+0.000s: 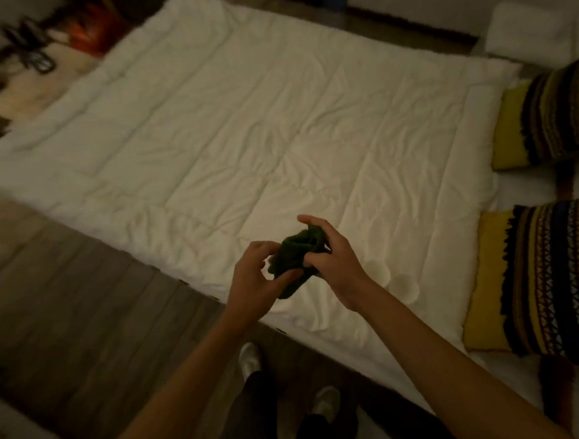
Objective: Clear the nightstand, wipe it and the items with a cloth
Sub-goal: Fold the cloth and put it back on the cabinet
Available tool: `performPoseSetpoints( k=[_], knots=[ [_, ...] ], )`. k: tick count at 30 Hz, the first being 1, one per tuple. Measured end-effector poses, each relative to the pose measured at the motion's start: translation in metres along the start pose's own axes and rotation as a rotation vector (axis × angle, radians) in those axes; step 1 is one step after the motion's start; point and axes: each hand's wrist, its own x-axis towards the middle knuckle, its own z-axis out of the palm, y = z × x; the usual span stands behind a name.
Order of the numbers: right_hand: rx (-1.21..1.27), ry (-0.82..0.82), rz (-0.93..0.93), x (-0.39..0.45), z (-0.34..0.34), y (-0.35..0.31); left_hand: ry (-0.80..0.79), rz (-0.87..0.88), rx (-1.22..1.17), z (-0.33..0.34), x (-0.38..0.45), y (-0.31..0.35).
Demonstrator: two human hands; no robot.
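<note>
A bunched dark green cloth (293, 256) hangs between both hands above the near edge of a bed with a white quilt (243, 127). My left hand (254, 281) pinches its lower left part with thumb and fingers. My right hand (330, 254) grips its upper right part, fingers curled over the top. Two pale round items (402, 289) lie on the quilt just right of my right wrist; what they are I cannot tell. The nightstand is not in view.
Two yellow striped cushions (539, 283) lie at the right end of the bed. Wooden floor (66, 281) runs along the left and near side, with my feet (252, 359) by the bed edge. Dark cables and an orange object (87, 28) sit at the top left.
</note>
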Motion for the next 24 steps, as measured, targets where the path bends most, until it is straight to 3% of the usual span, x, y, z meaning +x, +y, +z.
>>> performPoseSetpoints(
  k=[4,11,19,24],
  knots=[
    [-0.047,-0.125,-0.027,-0.001,0.048,-0.015,0.162,0.064,-0.009,-0.052,-0.026,-0.004],
    [-0.218,-0.268,-0.121,0.025,0.156,-0.036,0.424,0.011,0.048,-0.158,-0.057,-0.037],
    [-0.606,-0.313,-0.336,0.069,0.296,-0.058,0.477,-0.113,-0.007,-0.276,-0.072,-0.096],
    [-0.660,-0.399,-0.425,0.086,0.361,-0.071,0.544,-0.171,-0.075,-0.338,-0.085,-0.123]
  ],
)
